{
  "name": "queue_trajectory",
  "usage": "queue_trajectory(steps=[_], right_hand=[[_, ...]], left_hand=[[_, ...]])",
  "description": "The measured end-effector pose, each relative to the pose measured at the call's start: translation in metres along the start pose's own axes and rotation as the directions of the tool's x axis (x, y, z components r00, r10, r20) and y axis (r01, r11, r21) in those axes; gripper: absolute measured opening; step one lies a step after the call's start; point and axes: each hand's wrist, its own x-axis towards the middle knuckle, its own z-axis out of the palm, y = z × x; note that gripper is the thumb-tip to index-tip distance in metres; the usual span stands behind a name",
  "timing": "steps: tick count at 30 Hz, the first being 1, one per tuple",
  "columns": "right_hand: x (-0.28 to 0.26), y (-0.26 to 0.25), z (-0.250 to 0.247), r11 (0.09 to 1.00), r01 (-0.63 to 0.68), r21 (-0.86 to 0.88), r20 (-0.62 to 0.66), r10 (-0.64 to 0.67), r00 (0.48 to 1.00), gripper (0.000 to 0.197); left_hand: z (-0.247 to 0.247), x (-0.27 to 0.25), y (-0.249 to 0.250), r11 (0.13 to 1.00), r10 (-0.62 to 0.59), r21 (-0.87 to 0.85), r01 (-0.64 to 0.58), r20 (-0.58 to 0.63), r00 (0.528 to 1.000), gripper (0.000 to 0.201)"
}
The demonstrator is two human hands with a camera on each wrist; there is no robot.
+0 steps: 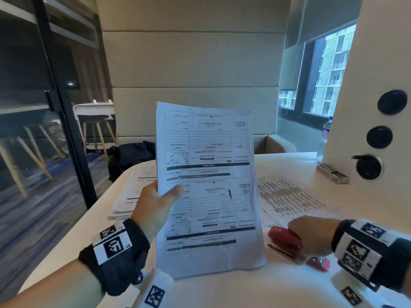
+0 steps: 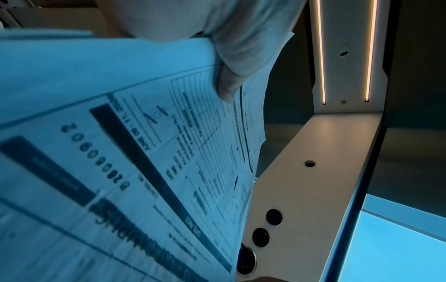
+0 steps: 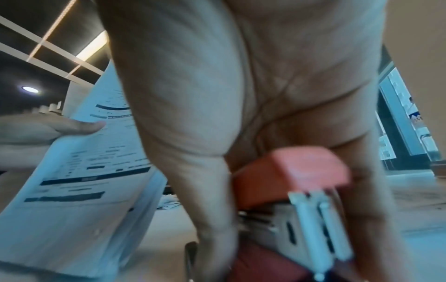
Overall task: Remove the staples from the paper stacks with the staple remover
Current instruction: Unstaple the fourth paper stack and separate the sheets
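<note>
My left hand (image 1: 171,193) holds a stapled stack of printed forms (image 1: 206,185) upright above the white table (image 1: 222,292), thumb on the front sheet at its left edge. The left wrist view shows the same stack (image 2: 120,152) close up with the thumb (image 2: 229,84) pressed on it. My right hand (image 1: 299,233) grips the red staple remover (image 1: 283,237) low over the table, just right of the stack's bottom corner. In the right wrist view the red tool (image 3: 296,171) sits under my palm with metal parts below it. No staple can be made out.
A pile of papers (image 1: 133,192) lies on the table's left. A sheet with coloured lines (image 1: 289,196) lies on the right, behind my right hand. A metal holder (image 1: 332,173) and a white panel with round sockets (image 1: 378,134) stand at the far right.
</note>
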Motion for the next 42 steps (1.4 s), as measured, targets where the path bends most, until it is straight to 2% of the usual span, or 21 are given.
queue_trajectory(steps=[2, 4, 6, 8, 9, 11, 12, 13, 15, 17, 18, 21, 22, 23, 27, 29, 30, 32, 38, 40, 42], right_hand=[[0.001, 0.006, -0.004, 0.998, 0.009, 0.06, -0.033, -0.007, 0.999, 0.023], [-0.001, 0.011, -0.013, 0.957, 0.036, 0.289, -0.035, -0.027, 0.999, 0.017], [-0.009, 0.012, -0.024, 0.756, 0.09, 0.648, -0.05, -0.076, 0.996, 0.015], [-0.017, 0.013, -0.035, 0.568, 0.2, 0.798, -0.22, -0.033, 0.975, 0.017], [-0.019, 0.015, -0.039, 0.511, 0.273, 0.815, -0.335, 0.031, 0.942, 0.022], [-0.024, 0.015, -0.052, 0.429, 0.42, 0.799, -0.525, 0.158, 0.837, 0.051], [-0.025, 0.015, -0.057, 0.358, 0.503, 0.787, -0.592, 0.204, 0.78, 0.067], [-0.028, 0.012, -0.063, 0.257, 0.589, 0.766, -0.641, 0.256, 0.723, 0.075], [-0.038, 0.001, -0.08, 0.034, 0.743, 0.668, -0.697, 0.379, 0.609, 0.06], [-0.046, -0.005, -0.095, -0.16, 0.844, 0.512, -0.707, 0.479, 0.52, 0.028], [-0.047, -0.006, -0.101, -0.227, 0.86, 0.456, -0.693, 0.516, 0.504, 0.018], [-0.047, -0.009, -0.114, -0.351, 0.853, 0.386, -0.624, 0.581, 0.522, 0.01], [-0.046, -0.011, -0.117, -0.357, 0.859, 0.366, -0.605, 0.61, 0.511, 0.011], [-0.046, -0.015, -0.122, -0.331, 0.88, 0.341, -0.606, 0.638, 0.475, 0.015], [-0.043, -0.04, -0.144, -0.112, 0.972, 0.206, -0.661, 0.717, 0.223, 0.009], [-0.039, -0.05, -0.153, -0.025, 0.984, 0.175, -0.697, 0.703, 0.142, 0.026], [-0.038, -0.053, -0.157, 0.002, 0.985, 0.171, -0.717, 0.686, 0.123, 0.032], [-0.034, -0.061, -0.163, 0.005, 0.984, 0.18, -0.756, 0.641, 0.135, 0.031], [-0.028, -0.078, -0.166, -0.042, 0.977, 0.209, -0.788, 0.585, 0.194, 0.01], [-0.028, -0.084, -0.163, -0.024, 0.977, 0.212, -0.779, 0.599, 0.184, 0.012], [-0.027, -0.088, -0.162, 0.05, 0.972, 0.228, -0.77, 0.62, 0.149, 0.02]], left_hand=[[0.0, -0.001, 0.001, 1.0, 0.012, 0.005, -0.012, 0.001, 1.0, 0.011], [0.0, -0.002, 0.003, 1.0, 0.02, 0.006, -0.02, -0.002, 1.0, 0.012], [-0.002, -0.002, 0.004, 1.0, 0.021, 0.007, -0.021, -0.008, 1.0, 0.012], [-0.004, -0.001, 0.005, 1.0, 0.016, 0.011, -0.016, -0.023, 1.0, 0.012], [-0.006, -0.001, 0.005, 1.0, 0.015, 0.013, -0.015, -0.036, 0.999, 0.012], [-0.007, 0.001, 0.006, 1.0, 0.016, 0.015, -0.015, -0.058, 0.998, 0.012], [-0.007, 0.002, 0.007, 1.0, 0.016, 0.014, -0.015, -0.062, 0.998, 0.012], [-0.008, 0.002, 0.008, 1.0, 0.014, 0.01, -0.013, -0.061, 0.998, 0.012], [-0.008, 0.003, 0.009, 1.0, 0.008, 0.002, -0.008, -0.053, 0.999, 0.012], [-0.007, 0.003, 0.009, 1.0, 0.001, -0.017, -0.002, -0.046, 0.999, 0.01], [-0.007, 0.002, 0.01, 1.0, -0.003, -0.03, 0.002, -0.042, 0.999, 0.01], [-0.003, -0.003, 0.011, 0.998, -0.009, -0.055, 0.009, -0.004, 1.0, 0.013], [0.0, -0.005, 0.011, 0.998, -0.009, -0.054, 0.01, 0.019, 1.0, 0.014], [0.003, -0.007, 0.013, 0.998, -0.008, -0.057, 0.011, 0.045, 0.999, 0.016], [0.017, -0.016, 0.021, 0.997, 0.005, -0.083, 0.009, 0.164, 0.986, 0.02], [0.025, -0.021, 0.025, 0.995, 0.019, -0.099, 0.003, 0.22, 0.975, 0.022], [0.029, -0.023, 0.027, 0.995, 0.031, -0.102, -0.006, 0.241, 0.97, 0.023], [0.034, -0.027, 0.03, 0.995, 0.057, -0.097, -0.031, 0.273, 0.96, 0.023], [0.046, -0.033, 0.032, 0.996, 0.052, -0.086, -0.025, 0.335, 0.941, 0.022], [0.048, -0.033, 0.032, 0.998, 0.048, -0.064, -0.027, 0.346, 0.937, 0.023], [0.05, -0.032, 0.03, 0.999, 0.045, -0.035, -0.035, 0.359, 0.932, 0.023]])
